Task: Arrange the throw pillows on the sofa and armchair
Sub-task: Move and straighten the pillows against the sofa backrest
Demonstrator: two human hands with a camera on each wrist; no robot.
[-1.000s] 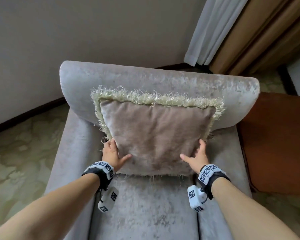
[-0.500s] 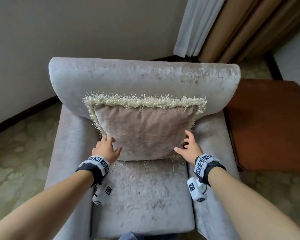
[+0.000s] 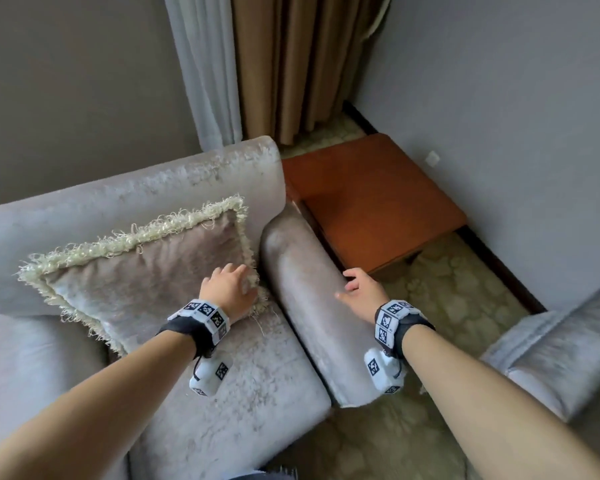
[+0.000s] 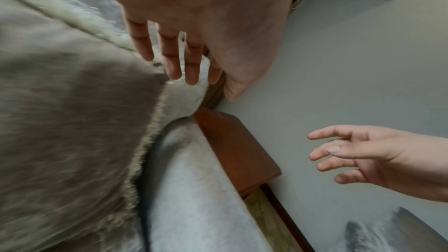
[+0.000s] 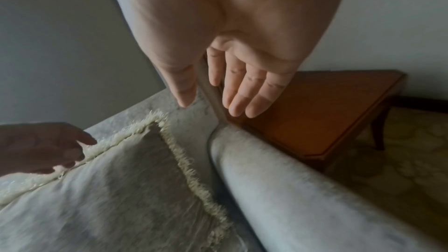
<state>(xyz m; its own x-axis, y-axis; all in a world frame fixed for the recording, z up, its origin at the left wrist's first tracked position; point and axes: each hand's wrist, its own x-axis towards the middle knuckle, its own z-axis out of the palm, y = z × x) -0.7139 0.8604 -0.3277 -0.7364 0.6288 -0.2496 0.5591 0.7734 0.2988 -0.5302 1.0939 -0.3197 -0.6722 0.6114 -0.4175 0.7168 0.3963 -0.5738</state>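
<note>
A taupe throw pillow (image 3: 146, 271) with a cream fringe leans upright against the backrest of the grey velvet armchair (image 3: 153, 195). My left hand (image 3: 239, 271) is over the pillow's lower right corner with straight fingers, holding nothing. In the left wrist view the left hand (image 4: 191, 81) hovers just off the pillow (image 4: 60, 122). My right hand (image 3: 347, 282) hangs above the chair's right armrest (image 3: 302, 306), fingers relaxed and empty. The right wrist view shows the right hand (image 5: 213, 108) spread above the armrest, with the pillow (image 5: 121, 189) below left.
A brown wooden side table (image 3: 371, 202) stands close against the armchair's right side. Part of another grey upholstered seat (image 3: 561, 348) shows at the lower right. Curtains (image 3: 291, 64) hang in the corner behind. Patterned carpet (image 3: 447, 289) lies between the seats.
Both hands have come off the pillow's lower corners. The view has swung right; my right hand moved out over the armrest and my left hand to the pillow's right corner.
</note>
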